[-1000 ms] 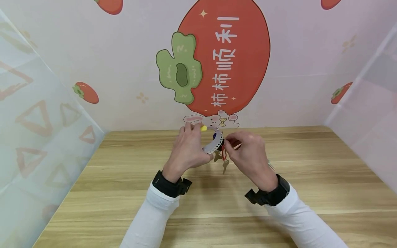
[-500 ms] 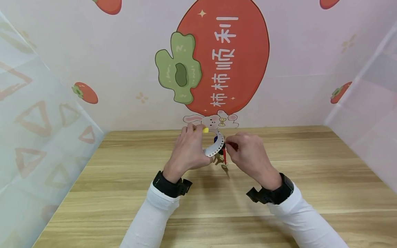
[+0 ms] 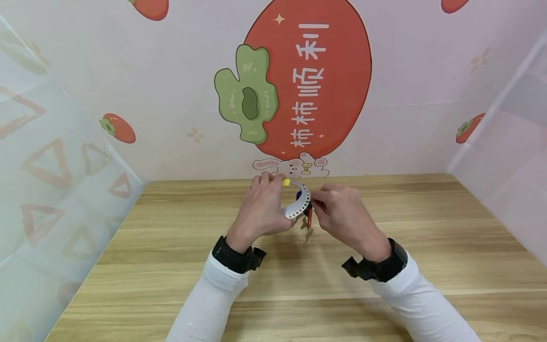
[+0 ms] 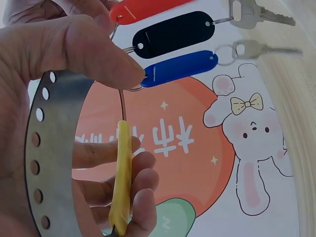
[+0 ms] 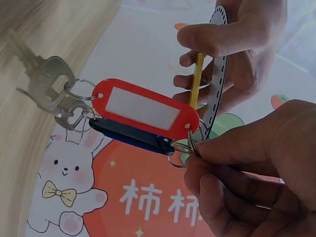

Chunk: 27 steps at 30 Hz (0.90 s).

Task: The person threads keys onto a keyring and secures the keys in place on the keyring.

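My left hand [image 3: 261,204] grips a curved silver metal plate [image 3: 295,208] with a row of small holes along its edge. A thin yellow-sleeved rod [image 4: 122,168] lies across the same hand's fingers. Close to the plate, my right hand [image 3: 347,213] pinches the split ring [image 5: 191,140] of a red key tag [image 5: 143,106] between thumb and forefinger. A black key tag [image 4: 173,34] and a blue key tag [image 4: 180,68] hang beside the red one. Each tag carries a silver key [image 4: 247,12] on its far end. The left thumb overlaps the blue tag's ring in the left wrist view.
Below both hands lies a wood-grain table [image 3: 273,294]. A pale backdrop [image 3: 171,85] printed with a large red persimmon and a rabbit stands behind it, with patterned side panels [image 3: 64,190] at left and right. Each wrist wears a black strap [image 3: 232,256].
The plate has shifted slightly right and down with my left hand. The red tag has swung from a slant to nearly edge-on in the head view. My right hand keeps its pinch.
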### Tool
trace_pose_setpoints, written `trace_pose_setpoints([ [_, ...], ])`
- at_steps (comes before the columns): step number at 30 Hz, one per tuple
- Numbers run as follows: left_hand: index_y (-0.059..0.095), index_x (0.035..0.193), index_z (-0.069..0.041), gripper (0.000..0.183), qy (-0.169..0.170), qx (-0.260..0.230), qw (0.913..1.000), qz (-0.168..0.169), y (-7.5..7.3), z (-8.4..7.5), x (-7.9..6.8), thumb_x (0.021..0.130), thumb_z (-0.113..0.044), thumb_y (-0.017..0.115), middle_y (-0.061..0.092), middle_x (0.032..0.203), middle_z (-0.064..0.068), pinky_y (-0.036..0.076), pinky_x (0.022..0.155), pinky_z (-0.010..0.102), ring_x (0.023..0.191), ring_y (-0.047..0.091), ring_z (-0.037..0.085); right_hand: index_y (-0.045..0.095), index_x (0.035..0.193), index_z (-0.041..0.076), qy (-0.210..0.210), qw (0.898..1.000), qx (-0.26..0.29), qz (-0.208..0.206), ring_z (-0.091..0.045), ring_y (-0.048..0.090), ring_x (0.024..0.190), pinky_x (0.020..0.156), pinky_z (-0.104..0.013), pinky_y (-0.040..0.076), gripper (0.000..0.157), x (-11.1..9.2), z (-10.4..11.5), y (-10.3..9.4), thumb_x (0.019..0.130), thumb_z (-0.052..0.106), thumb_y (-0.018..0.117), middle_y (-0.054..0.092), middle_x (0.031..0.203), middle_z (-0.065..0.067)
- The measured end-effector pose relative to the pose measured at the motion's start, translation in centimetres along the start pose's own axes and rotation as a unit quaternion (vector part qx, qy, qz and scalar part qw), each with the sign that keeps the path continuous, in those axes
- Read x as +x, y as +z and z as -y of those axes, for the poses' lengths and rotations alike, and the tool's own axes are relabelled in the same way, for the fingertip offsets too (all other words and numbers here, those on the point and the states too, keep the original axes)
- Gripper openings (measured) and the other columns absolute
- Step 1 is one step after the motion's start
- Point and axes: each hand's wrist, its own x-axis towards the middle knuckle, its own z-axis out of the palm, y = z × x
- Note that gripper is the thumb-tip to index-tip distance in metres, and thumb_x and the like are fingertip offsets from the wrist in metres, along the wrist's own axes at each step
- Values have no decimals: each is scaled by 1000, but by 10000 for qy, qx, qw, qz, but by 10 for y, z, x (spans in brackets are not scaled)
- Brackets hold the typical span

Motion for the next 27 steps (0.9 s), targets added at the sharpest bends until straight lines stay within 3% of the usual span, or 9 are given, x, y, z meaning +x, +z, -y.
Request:
trace_pose_setpoints([
  [7, 52, 141, -1, 90, 4, -37, 10000, -21, 1, -1, 1, 63, -25, 92, 51, 133, 21, 47, 89, 48, 113, 49, 36, 79, 91, 3, -52, 10000, -46, -69, -10, 51, 57, 52, -27, 42, 11, 0, -1, -1, 84, -4, 75, 60, 68, -1],
  [13, 52, 141, 1, 90, -156, -297, 9988, -361, 0, -2, 1, 64, -25, 91, 52, 126, 20, 48, 85, 45, 108, 48, 34, 77, 86, 1, 352, 9961, 298, -753, -15, 66, 64, 58, -31, 55, 5, 2, 0, 4, 82, -1, 78, 72, 77, -6],
  [18, 53, 140, 0, 91, -340, -351, 9970, -595, 1, -3, 2, 62, -26, 91, 52, 126, 21, 50, 82, 46, 105, 51, 34, 77, 85, -1, 863, 9880, 381, -1221, -17, 70, 63, 58, -34, 56, 4, 2, 6, 9, 82, 1, 78, 73, 75, -7],
  [23, 52, 140, 1, 92, -399, -350, 9965, -641, 3, -4, 1, 62, -26, 90, 52, 126, 21, 50, 83, 47, 106, 51, 35, 77, 85, -2, 1116, 9848, 343, -1284, -20, 71, 62, 57, -35, 57, 5, 2, 9, 12, 83, 2, 78, 73, 74, -10],
  [27, 53, 140, 1, 91, -325, -306, 9971, -620, 3, -4, 1, 62, -26, 92, 52, 125, 21, 50, 82, 47, 104, 50, 35, 77, 84, -3, 866, 9883, 362, -1201, -19, 71, 62, 57, -35, 57, 2, 2, 7, 12, 84, -1, 76, 73, 73, -10],
])
